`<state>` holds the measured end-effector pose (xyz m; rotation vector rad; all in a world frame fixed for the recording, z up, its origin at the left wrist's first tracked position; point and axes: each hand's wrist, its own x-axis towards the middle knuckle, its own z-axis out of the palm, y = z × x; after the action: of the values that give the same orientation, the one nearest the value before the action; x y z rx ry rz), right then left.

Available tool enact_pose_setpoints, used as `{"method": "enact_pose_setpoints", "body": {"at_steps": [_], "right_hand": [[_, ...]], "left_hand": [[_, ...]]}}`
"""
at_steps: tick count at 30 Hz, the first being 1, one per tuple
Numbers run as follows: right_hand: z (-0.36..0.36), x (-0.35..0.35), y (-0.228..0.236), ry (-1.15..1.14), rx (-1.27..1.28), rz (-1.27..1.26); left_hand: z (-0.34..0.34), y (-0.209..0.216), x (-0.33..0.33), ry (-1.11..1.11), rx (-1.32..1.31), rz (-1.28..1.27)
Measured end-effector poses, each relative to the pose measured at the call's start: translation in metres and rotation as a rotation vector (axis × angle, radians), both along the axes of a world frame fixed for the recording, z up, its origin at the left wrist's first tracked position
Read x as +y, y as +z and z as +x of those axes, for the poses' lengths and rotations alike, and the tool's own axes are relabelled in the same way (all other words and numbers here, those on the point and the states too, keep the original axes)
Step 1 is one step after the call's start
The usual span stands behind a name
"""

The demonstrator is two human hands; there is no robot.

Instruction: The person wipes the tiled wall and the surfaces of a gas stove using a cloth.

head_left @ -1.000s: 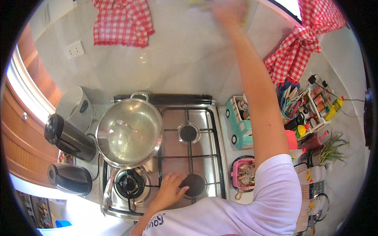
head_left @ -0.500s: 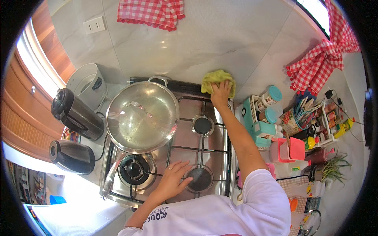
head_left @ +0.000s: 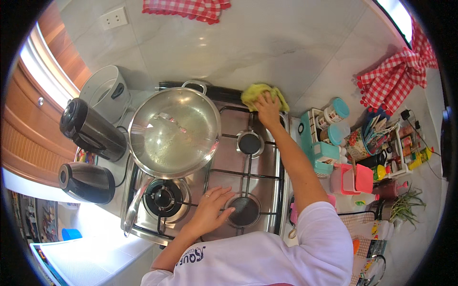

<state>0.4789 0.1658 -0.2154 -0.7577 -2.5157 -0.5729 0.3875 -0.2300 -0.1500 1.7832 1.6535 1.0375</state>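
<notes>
My right hand (head_left: 268, 110) presses a yellow-green cloth (head_left: 254, 93) against the back right corner of the gas stove (head_left: 228, 177), by the wall. The fingers lie over the cloth, which bunches up around them. My left hand (head_left: 211, 210), with a ring on one finger, is over the front middle of the stove. Its fingers are stretched out and hold nothing, close to the front right burner (head_left: 244, 211). On the stove's left side rests a large steel pan (head_left: 174, 136) with a glass lid, its long handle pointing toward me.
Left of the stove stand a dark thermos jug (head_left: 98, 131), a dark kettle (head_left: 88, 183) and a pale pot (head_left: 107, 93). On the right are a teal rack (head_left: 310, 138), pink containers (head_left: 344, 180) and a utensil holder (head_left: 359, 144). A checkered towel (head_left: 391, 78) hangs at the right wall.
The cloth and my right hand have shifted slightly left along the stove's back edge. My left hand stays over the front middle, with little change. The whole view has moved slightly.
</notes>
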Motion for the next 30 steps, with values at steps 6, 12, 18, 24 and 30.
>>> {"method": "enact_pose_setpoints", "body": {"at_steps": [6, 12, 18, 24, 30], "right_hand": [[-0.057, -0.054, 0.045, -0.157, -0.061, -0.401], [-0.12, -0.061, 0.033, -0.285, -0.29, -0.458], [-0.026, -0.032, 0.057, -0.387, -0.2, -0.629], [0.027, 0.0, 0.063, -0.521, -0.168, -0.661], [-0.095, -0.044, 0.065, -0.162, -0.234, -0.654]], "left_hand": [[-0.015, -0.008, -0.015, 0.098, -0.011, -0.054], [-0.009, -0.005, -0.01, 0.078, -0.001, -0.039], [-0.01, -0.008, -0.012, 0.05, -0.026, -0.027], [-0.02, 0.002, -0.016, 0.048, -0.026, -0.016], [-0.018, 0.006, -0.008, 0.017, -0.037, 0.005]]}}
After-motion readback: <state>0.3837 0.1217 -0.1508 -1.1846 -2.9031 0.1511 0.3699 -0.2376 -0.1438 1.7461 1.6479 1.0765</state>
